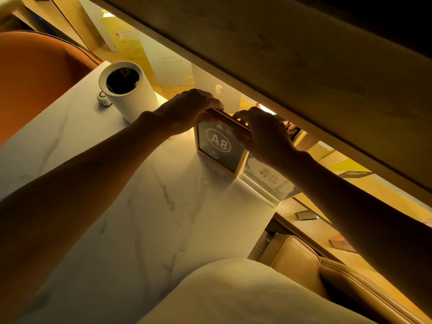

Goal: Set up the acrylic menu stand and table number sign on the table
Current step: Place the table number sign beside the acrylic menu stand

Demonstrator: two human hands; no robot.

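A table number sign [218, 146] with a light wooden frame and a dark card reading "A8" stands upright on the white marble table [131, 206], near its far edge. My left hand [187, 111] grips the left end of its top edge and my right hand [264, 134] grips the right end. Right beside the sign, on its right, stands a clear acrylic menu stand [268, 181] with a white card bearing red and orange characters. My right wrist hides part of that stand.
A white cylindrical container [127, 90] with a dark opening stands at the table's far left, a small white object [104, 99] beside it. A wooden shelf [280, 66] overhangs the far edge, with cards and leaflets beneath. A beige seat [304, 265] sits at right, an orange chair [35, 78] at left.
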